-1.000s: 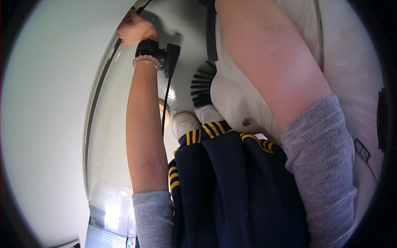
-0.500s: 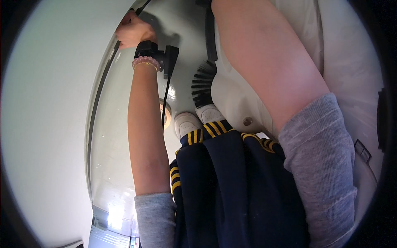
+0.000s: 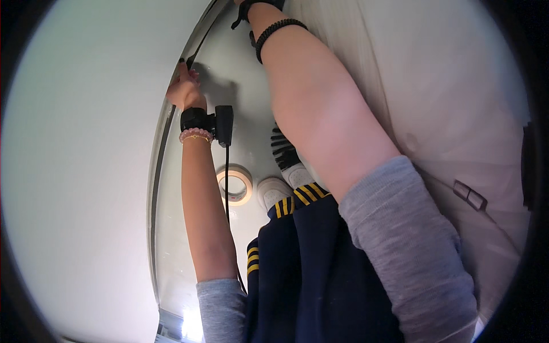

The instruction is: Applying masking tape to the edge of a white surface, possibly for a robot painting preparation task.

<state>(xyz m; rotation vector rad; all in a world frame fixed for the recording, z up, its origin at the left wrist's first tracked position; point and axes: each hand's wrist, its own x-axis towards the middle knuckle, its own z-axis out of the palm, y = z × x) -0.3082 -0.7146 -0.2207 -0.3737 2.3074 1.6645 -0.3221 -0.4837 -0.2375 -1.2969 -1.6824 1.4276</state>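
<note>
My left hand is at the base of the pale wall, its fingers closed around a thin black strip that runs along the edge between wall and floor. A black device with a cable is strapped to that wrist, beside a pink bead bracelet. My right forearm reaches up past the top edge of the view, so the right hand is cut off. Around its wrist are a black strap and a black coiled band.
A roll of beige tape lies on the glossy floor near my white shoes. Black brush bristles show partly behind my right forearm. A white panel stands along the right, the pale wall along the left.
The view has shifted, bringing the tape roll fully into sight. My left hand appears lower in it, still at the wall base. My right forearm has swung leftward, with its wrist now showing.
</note>
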